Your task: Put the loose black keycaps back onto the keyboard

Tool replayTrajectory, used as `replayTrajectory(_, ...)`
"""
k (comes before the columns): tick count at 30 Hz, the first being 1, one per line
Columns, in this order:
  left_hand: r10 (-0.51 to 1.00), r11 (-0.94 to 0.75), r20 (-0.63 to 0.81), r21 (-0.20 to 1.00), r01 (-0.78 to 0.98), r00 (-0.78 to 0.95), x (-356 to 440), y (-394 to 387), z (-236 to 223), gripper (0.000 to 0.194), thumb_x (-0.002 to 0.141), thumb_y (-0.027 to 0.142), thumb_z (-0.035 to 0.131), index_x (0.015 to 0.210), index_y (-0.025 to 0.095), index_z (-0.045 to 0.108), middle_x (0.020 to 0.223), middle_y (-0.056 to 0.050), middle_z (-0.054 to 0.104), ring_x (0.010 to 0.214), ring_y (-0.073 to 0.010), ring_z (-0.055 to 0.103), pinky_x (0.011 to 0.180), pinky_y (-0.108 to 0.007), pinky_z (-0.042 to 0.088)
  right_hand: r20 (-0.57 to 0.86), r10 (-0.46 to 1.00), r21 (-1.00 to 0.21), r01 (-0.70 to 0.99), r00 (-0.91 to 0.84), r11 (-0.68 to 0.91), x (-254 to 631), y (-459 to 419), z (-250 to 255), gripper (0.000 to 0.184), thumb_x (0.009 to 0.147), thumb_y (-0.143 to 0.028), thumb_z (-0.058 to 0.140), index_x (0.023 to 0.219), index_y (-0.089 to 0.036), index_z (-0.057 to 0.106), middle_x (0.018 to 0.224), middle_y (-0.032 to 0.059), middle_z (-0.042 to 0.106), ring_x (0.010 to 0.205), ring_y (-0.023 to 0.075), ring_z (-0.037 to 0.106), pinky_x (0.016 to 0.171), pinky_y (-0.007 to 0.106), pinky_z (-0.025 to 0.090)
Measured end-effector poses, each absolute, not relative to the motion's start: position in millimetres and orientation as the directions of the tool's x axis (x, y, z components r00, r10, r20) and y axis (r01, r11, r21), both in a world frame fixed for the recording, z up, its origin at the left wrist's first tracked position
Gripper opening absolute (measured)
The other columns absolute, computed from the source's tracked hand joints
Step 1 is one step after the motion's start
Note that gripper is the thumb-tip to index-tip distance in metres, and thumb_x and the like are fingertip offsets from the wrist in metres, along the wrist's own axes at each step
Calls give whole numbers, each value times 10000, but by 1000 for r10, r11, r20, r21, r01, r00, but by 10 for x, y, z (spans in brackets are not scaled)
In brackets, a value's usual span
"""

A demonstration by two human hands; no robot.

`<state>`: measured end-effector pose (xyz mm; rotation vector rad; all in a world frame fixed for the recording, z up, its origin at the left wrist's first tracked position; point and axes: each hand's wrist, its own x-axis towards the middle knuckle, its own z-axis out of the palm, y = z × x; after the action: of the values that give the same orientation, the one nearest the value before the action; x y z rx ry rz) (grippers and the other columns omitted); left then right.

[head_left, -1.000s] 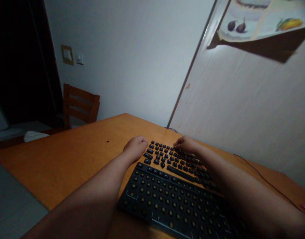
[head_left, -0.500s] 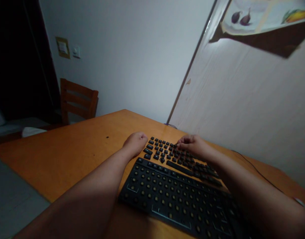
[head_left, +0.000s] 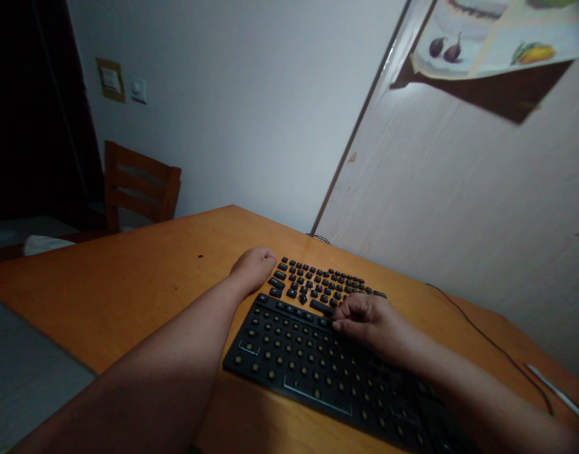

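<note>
A black keyboard (head_left: 289, 343) lies at an angle on the wooden table, most of its key posts bare and a few caps along its top row. My right hand (head_left: 360, 318) is over that top row, thumb and forefinger pinched together at the keyboard's far edge; the small keycap between them is mostly hidden. Beyond the keyboard, loose black keycaps (head_left: 300, 280) lie in rows, along with a long space bar (head_left: 321, 307). My left hand (head_left: 254, 268) rests as a fist on the table, just left of the keycap rows; its inside is hidden.
One small dark piece (head_left: 200, 256) lies apart on the table (head_left: 142, 296). A cable (head_left: 478, 328) runs along the right side, near a thin white object (head_left: 558, 394). A wooden chair (head_left: 140, 189) stands behind the table's left edge, and a wall borders the far side.
My right hand has come back from the loose keycaps to the top row of the keyboard, uncovering the far rows of caps. My left fist stays put. The view has shifted slightly.
</note>
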<state>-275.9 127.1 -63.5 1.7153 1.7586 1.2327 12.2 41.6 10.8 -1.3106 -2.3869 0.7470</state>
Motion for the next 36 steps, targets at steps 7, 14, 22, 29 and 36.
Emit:
replayTrajectory(7,945,-125,275,802,584,-176,-2749,1273,-640,259,800,380,517,815,182,684,706,-27,666,624,-151,552,562,-243,368,-16,854,-589,695,-521,413,163,433,16,104,812,-261,609,794,-185,677,710,-1,647,648,131,554,572,232,408)
replayTrajectory(14,937,-138,304,774,618,-172,-2746,1276,-653,273,807,388,501,786,183,681,679,-26,657,603,-151,543,542,-245,349,-10,850,-544,716,-526,437,118,413,42,119,814,-263,591,748,-185,652,674,-10,625,624,128,539,569,236,394)
replayTrajectory(22,946,-118,274,790,601,-174,-2746,1240,-602,255,798,377,512,798,192,687,710,-21,676,622,-150,563,535,-238,355,-13,831,-423,756,-556,499,48,413,127,91,784,-231,582,739,-188,649,684,-1,633,622,136,545,563,244,384)
replayTrajectory(29,947,-117,269,797,593,-174,-2739,1232,-590,248,800,367,512,799,189,685,717,-29,682,631,-153,569,552,-239,371,-67,835,-517,735,-546,439,90,442,83,86,780,-236,578,729,-190,630,622,-17,589,570,125,501,530,240,360)
replayTrajectory(36,944,-103,268,791,604,-191,-2729,1234,-602,255,801,373,517,818,189,693,725,-40,688,636,-160,579,564,-244,379,-125,858,-594,730,-498,337,101,436,95,121,796,-277,591,728,-180,616,592,-28,554,537,109,458,501,228,337)
